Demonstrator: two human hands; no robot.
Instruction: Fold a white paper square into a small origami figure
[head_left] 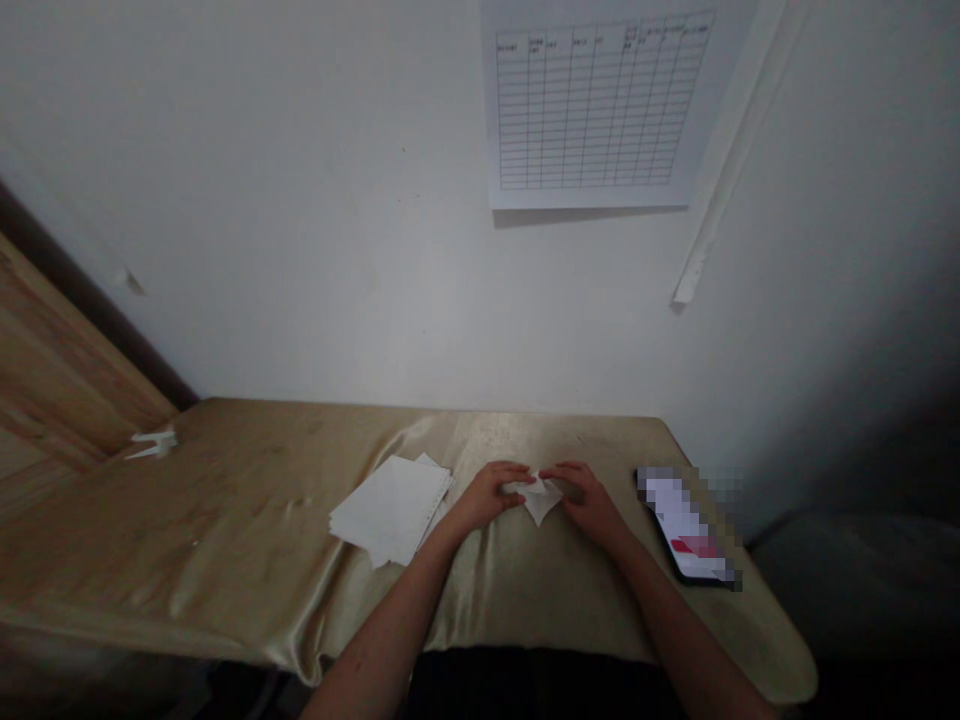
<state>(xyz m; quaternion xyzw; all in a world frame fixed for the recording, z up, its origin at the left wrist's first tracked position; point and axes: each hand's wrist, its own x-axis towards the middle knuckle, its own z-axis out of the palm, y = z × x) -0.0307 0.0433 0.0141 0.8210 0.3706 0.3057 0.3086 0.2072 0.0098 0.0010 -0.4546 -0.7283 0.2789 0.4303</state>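
A small folded piece of white paper (540,502) lies between my hands near the middle of the table, one of its points turned toward me. My left hand (491,493) grips its left side, thumb and fingers closing on the edge. From the right, my right hand (585,495) holds the opposite side with curled fingers. Parts of the paper are covered by my fingertips. Just left of my left forearm rests a loose stack of white paper sheets (394,505), some with perforated edges.
A gold satin cloth covers the table (247,500). A phone (686,530) with a lit, blurred screen lies at the right. White scraps (152,443) sit at the far left, by a wooden panel (67,370). On the wall behind hangs a printed grid sheet (592,110).
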